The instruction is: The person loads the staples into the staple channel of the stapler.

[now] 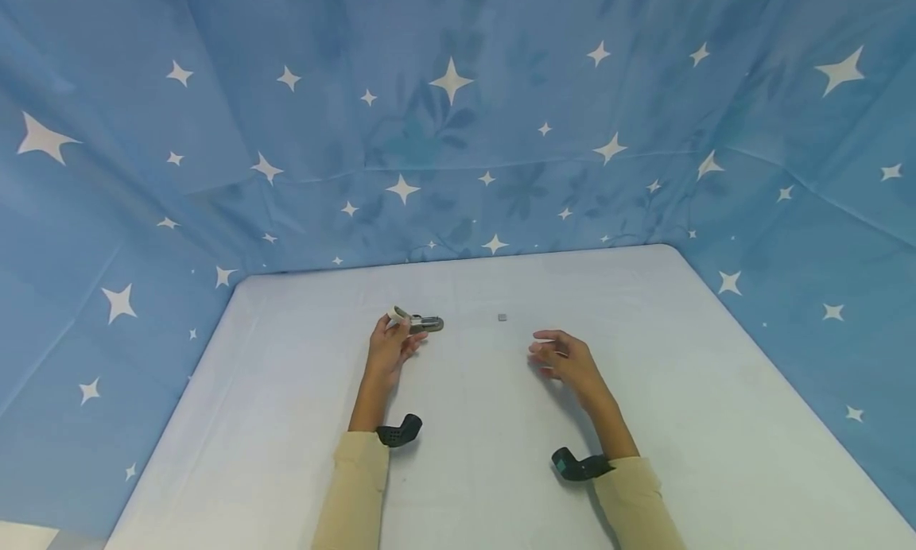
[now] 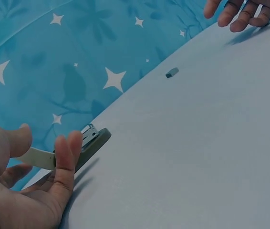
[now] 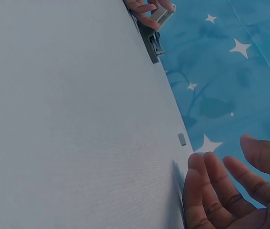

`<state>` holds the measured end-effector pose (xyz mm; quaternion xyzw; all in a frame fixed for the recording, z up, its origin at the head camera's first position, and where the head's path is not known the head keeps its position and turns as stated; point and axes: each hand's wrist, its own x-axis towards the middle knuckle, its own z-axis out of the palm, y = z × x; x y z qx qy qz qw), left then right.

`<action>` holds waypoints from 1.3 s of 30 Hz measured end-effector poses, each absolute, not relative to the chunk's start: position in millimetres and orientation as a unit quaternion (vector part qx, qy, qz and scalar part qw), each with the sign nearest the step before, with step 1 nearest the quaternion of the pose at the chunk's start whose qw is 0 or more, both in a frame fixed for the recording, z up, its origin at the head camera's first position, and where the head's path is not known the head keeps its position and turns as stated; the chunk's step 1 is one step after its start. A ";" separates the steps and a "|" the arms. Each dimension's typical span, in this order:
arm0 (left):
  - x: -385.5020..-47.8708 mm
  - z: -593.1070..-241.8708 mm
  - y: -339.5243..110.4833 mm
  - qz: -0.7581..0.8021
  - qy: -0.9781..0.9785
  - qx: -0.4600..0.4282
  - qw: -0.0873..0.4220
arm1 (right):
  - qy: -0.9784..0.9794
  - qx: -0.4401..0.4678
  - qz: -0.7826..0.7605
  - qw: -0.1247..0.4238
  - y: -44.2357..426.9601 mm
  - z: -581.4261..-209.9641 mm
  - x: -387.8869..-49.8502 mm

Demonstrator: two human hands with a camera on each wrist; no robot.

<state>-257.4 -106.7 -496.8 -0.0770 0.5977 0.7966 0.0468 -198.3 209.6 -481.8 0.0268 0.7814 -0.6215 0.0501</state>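
Observation:
My left hand (image 1: 386, 351) holds a stapler (image 1: 432, 325) at its rear end, left of the table's middle. The stapler's pale top arm (image 3: 162, 16) is swung up, away from its dark grey-green base (image 2: 95, 149), and the metal staple channel (image 2: 90, 135) lies exposed. To the right of the stapler, a small grey block (image 1: 502, 317), which looks like a strip of staples, lies on the table. My right hand (image 1: 570, 362) hovers just right of that block, fingers loosely bent and apart, with nothing in them. Fingers partly cover the stapler's rear in the left wrist view.
Everything rests on a white table (image 1: 472, 439) with rounded far corners. A blue curtain (image 1: 401, 137) with white stars hangs along its back and both sides. Each wrist carries a black camera mount (image 1: 401, 431).

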 end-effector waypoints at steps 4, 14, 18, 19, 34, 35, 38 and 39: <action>-258.2 -497.6 -102.9 0.794 0.601 -0.082 0.044 | 0.781 0.023 -0.622 0.052 210.5 -481.7 -197.7; -261.1 -492.1 -100.4 0.774 0.623 -0.108 0.028 | 0.786 0.015 -0.617 0.042 209.5 -481.0 -199.5; -261.0 -491.3 -101.8 0.773 0.624 -0.107 0.033 | 0.787 0.016 -0.615 0.049 209.3 -479.8 -198.4; -261.0 -491.4 -102.1 0.774 0.623 -0.107 0.034 | 0.787 0.015 -0.615 0.049 209.5 -479.7 -198.0; -256.0 -495.2 -102.5 0.792 0.602 -0.078 0.057 | 0.784 0.026 -0.618 0.057 209.4 -481.8 -199.1; -255.3 -495.5 -102.6 0.794 0.600 -0.079 0.060 | 0.785 0.023 -0.617 0.057 209.3 -482.0 -198.7; -253.1 -496.2 -103.1 0.795 0.597 -0.081 0.068 | 0.786 0.019 -0.615 0.057 209.3 -482.3 -198.3; -252.1 -496.4 -103.0 0.795 0.597 -0.080 0.069 | 0.788 0.016 -0.613 0.057 209.6 -482.3 -198.2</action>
